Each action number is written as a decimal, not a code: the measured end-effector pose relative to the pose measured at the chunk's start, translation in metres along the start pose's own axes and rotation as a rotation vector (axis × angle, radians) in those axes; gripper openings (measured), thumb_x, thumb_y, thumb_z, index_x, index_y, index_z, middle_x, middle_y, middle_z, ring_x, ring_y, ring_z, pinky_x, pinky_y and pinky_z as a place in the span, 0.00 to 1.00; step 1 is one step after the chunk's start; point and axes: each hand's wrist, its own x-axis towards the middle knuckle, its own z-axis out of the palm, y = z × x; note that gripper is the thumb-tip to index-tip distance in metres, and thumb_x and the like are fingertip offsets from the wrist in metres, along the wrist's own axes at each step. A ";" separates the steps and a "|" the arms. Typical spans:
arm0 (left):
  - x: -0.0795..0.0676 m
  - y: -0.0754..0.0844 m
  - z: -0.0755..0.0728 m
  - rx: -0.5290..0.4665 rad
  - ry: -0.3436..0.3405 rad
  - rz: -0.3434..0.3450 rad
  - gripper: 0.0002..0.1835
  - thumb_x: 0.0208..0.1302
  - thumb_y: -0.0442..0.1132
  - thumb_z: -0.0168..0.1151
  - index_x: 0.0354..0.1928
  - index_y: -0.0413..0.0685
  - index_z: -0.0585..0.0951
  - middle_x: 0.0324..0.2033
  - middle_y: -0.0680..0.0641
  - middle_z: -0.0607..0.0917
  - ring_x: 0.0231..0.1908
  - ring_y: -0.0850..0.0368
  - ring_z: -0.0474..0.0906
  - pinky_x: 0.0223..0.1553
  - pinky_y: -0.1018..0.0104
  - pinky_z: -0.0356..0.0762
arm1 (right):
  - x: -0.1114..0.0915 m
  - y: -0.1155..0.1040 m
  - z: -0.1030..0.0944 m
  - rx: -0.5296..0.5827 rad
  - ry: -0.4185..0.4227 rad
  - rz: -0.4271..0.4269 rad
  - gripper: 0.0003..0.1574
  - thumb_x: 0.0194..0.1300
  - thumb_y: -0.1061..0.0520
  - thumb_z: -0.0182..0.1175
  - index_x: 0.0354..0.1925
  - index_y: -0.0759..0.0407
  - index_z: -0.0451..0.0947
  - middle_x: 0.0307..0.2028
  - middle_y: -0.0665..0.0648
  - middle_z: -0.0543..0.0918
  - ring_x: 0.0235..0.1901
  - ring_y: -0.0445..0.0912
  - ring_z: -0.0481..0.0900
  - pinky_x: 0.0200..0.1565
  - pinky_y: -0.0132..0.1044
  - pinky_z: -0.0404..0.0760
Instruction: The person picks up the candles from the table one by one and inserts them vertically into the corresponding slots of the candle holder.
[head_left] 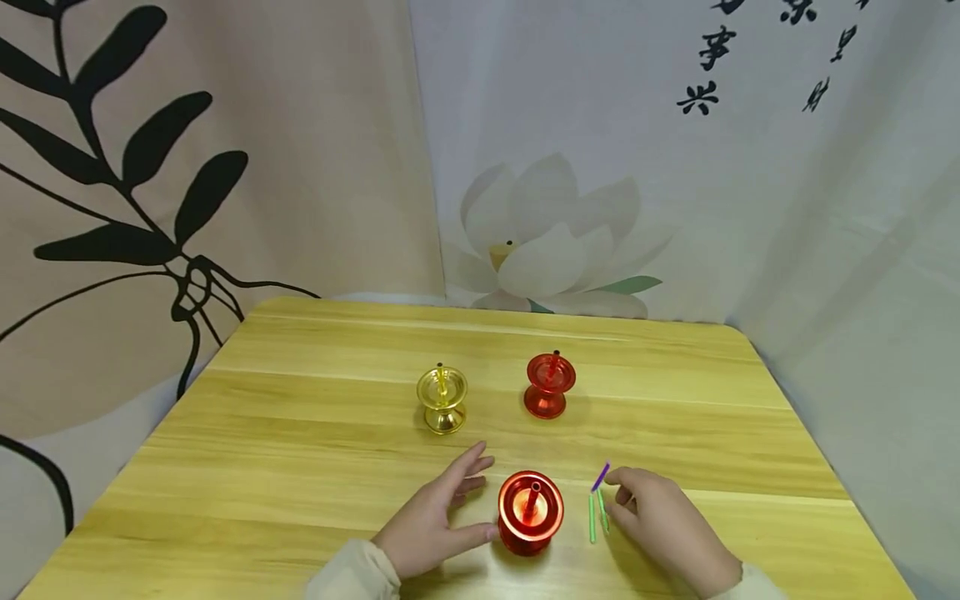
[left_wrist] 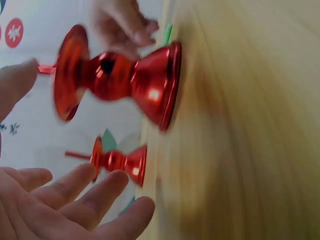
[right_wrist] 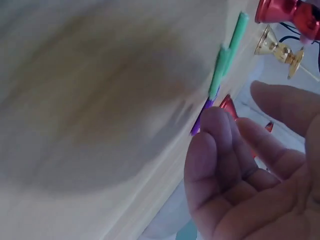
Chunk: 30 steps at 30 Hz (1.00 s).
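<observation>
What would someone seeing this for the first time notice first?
Probably the shiny red stand at the near side of the wooden table, closest to the head camera. Beyond it are a gold stand to the left and a second red stand to the right. The bold black leaf print on the backdrop at left would likely also draw the eye.

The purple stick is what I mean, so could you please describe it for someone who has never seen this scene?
On the table, look between the nearest red holder and the right hand. Three thin sticks lie there in a small group. Two are green sticks; the purple stick, at their far end, is the only one of its colour.
</observation>
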 end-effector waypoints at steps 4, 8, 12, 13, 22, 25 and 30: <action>0.013 0.001 0.016 -0.035 -0.038 0.013 0.56 0.57 0.53 0.75 0.80 0.53 0.51 0.72 0.46 0.67 0.66 0.48 0.71 0.68 0.51 0.66 | 0.009 -0.008 0.010 -0.001 -0.033 -0.024 0.13 0.55 0.62 0.73 0.40 0.55 0.83 0.25 0.41 0.75 0.30 0.36 0.75 0.34 0.34 0.78; 0.021 0.003 0.025 -0.016 -0.050 0.022 0.56 0.55 0.54 0.77 0.80 0.55 0.53 0.71 0.49 0.70 0.67 0.54 0.69 0.70 0.51 0.63 | 0.013 -0.013 0.015 -0.016 -0.048 -0.030 0.14 0.54 0.64 0.74 0.39 0.56 0.83 0.24 0.42 0.72 0.27 0.37 0.70 0.34 0.33 0.76; 0.025 0.002 0.030 -0.046 -0.077 0.029 0.50 0.58 0.54 0.75 0.78 0.56 0.58 0.68 0.51 0.74 0.66 0.58 0.70 0.70 0.56 0.63 | 0.016 -0.017 0.016 -0.021 -0.044 -0.018 0.12 0.58 0.67 0.71 0.40 0.55 0.83 0.22 0.41 0.71 0.24 0.36 0.68 0.31 0.32 0.74; 0.025 0.002 0.031 -0.061 -0.082 0.027 0.49 0.58 0.53 0.75 0.78 0.56 0.59 0.67 0.51 0.75 0.65 0.59 0.71 0.69 0.58 0.64 | 0.016 -0.017 0.016 -0.027 -0.046 -0.017 0.12 0.58 0.67 0.70 0.39 0.55 0.83 0.22 0.42 0.71 0.24 0.36 0.67 0.30 0.31 0.73; 0.026 0.000 0.035 -0.090 -0.086 0.008 0.46 0.58 0.52 0.75 0.76 0.60 0.62 0.64 0.52 0.78 0.62 0.59 0.74 0.67 0.60 0.68 | 0.016 -0.026 0.004 0.025 -0.077 -0.042 0.19 0.53 0.68 0.65 0.44 0.55 0.82 0.23 0.43 0.71 0.23 0.37 0.67 0.27 0.32 0.70; 0.026 0.000 0.034 -0.085 -0.083 0.019 0.46 0.58 0.51 0.75 0.76 0.59 0.62 0.63 0.52 0.78 0.61 0.59 0.75 0.66 0.60 0.68 | 0.012 -0.038 -0.012 0.204 -0.027 -0.112 0.16 0.56 0.69 0.63 0.42 0.54 0.81 0.26 0.43 0.73 0.25 0.35 0.70 0.27 0.30 0.74; 0.026 0.001 0.034 -0.095 -0.083 0.032 0.46 0.58 0.50 0.76 0.76 0.57 0.63 0.62 0.51 0.79 0.60 0.58 0.76 0.65 0.62 0.69 | 0.003 -0.068 -0.032 0.476 0.142 -0.288 0.24 0.54 0.76 0.61 0.37 0.46 0.78 0.30 0.44 0.77 0.29 0.38 0.78 0.32 0.32 0.82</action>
